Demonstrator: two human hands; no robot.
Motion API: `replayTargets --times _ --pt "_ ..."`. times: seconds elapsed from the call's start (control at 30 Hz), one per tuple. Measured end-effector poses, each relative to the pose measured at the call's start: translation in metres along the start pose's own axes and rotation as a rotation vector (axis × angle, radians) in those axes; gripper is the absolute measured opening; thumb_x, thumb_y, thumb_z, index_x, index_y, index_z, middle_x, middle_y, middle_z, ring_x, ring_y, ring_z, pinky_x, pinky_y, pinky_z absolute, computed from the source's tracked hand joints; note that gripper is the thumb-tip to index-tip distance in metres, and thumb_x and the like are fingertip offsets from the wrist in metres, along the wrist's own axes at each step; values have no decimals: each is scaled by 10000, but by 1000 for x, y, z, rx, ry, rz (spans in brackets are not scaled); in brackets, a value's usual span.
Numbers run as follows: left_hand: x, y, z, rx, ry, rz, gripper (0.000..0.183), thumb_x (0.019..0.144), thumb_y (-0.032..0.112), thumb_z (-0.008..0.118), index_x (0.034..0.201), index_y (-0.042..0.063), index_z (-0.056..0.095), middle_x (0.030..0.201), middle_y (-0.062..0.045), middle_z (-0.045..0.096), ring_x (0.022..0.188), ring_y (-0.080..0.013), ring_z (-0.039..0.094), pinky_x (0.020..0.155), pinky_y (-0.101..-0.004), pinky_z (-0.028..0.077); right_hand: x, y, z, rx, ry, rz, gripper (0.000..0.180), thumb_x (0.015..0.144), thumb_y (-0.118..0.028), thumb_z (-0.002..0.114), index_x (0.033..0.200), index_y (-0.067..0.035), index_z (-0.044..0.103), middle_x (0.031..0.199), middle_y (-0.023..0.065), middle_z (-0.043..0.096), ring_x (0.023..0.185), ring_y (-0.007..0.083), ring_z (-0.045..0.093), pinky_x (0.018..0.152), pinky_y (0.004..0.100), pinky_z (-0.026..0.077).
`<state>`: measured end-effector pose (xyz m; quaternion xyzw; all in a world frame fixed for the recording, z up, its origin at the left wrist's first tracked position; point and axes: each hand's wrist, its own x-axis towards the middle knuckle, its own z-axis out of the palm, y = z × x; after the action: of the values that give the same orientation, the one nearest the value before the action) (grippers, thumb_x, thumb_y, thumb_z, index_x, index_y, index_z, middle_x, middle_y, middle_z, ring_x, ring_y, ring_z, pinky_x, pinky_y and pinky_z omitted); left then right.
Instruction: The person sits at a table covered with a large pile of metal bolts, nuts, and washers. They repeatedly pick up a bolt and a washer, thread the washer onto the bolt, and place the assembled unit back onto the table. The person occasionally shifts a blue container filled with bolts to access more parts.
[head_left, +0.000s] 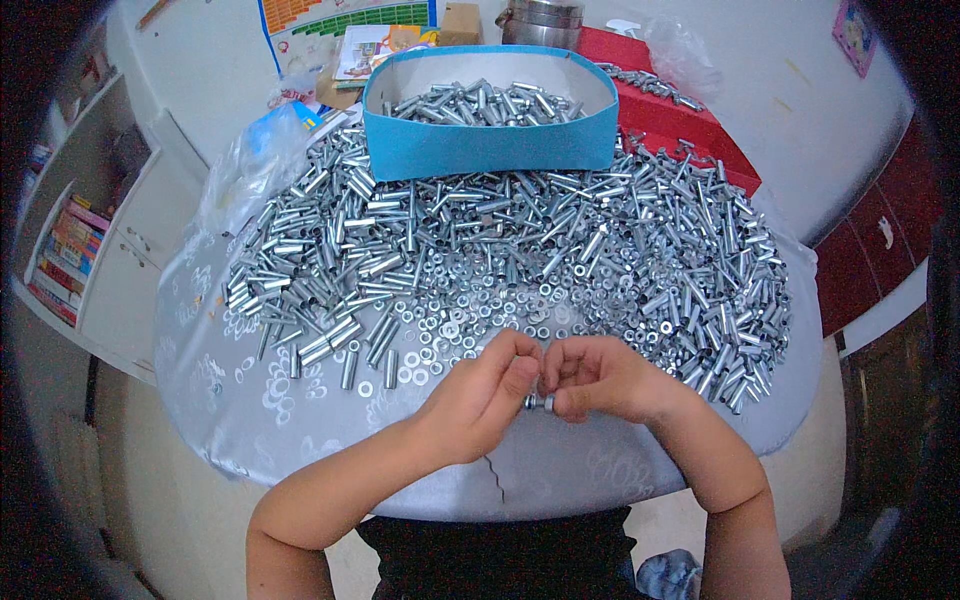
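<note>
My left hand (480, 401) and my right hand (604, 382) meet above the near part of the table, fingers curled inward. Between them shows a small shiny metal bolt (539, 403) with a wider hexagonal end towards the right. My right thumb and fingers pinch that end; the left end runs in behind my left hand, whose fingertips are partly hidden. Just beyond my hands lie loose flat washers (450, 328). A large heap of metal sleeves and bolts (480, 206) spreads behind them.
A blue fabric bin (491, 150) holding metal sleeves stands on the heap. Behind it are a red box (690, 142) with more pieces and a steel pot (541, 26). Plastic bags (251, 169) lie at left. A patterned silvery cloth (360, 472) covers the table.
</note>
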<state>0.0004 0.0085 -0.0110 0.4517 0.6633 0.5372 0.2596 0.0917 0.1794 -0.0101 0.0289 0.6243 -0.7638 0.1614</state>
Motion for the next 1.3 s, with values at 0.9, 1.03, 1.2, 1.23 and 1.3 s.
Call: replayTargets --times 0.9,1.03,1.2,1.23,1.3 --pt "11 -4 6 -499 175 -283 198 919 259 391 916 65 429 610 31 388 506 -37 367 452 -187 333 -4 -2 14 -618 290 -483 298 782 -132 607 1077 -103 573 853 57 578 783 135 558 699 263 454" --pt "10 -8 11 -380 196 -242 198 915 257 382 872 77 452 684 16 413 480 -38 363 394 -185 295 -3 0 13 -952 339 -591 283 715 -92 673 986 -62 594 855 79 573 706 157 563 603 258 458" --pt "8 -5 13 -187 190 -174 184 917 217 378 919 43 437 686 -6 466 538 -63 430 475 -213 359 -2 1 16 -1067 308 -613 228 742 -142 644 936 -53 564 772 97 536 638 241 533 560 310 434" --pt "8 -6 12 -136 187 -141 174 917 202 382 947 37 430 671 -12 487 533 -67 450 481 -221 370 -2 2 16 -1094 303 -646 222 749 -150 637 929 -49 556 757 100 527 627 257 525 552 321 428" --pt "6 -7 12 -55 193 -109 171 916 192 378 942 31 429 681 -47 513 542 -98 485 492 -241 384 -1 2 17 -1103 324 -698 207 757 -154 623 913 -41 547 740 105 516 624 278 516 546 335 416"
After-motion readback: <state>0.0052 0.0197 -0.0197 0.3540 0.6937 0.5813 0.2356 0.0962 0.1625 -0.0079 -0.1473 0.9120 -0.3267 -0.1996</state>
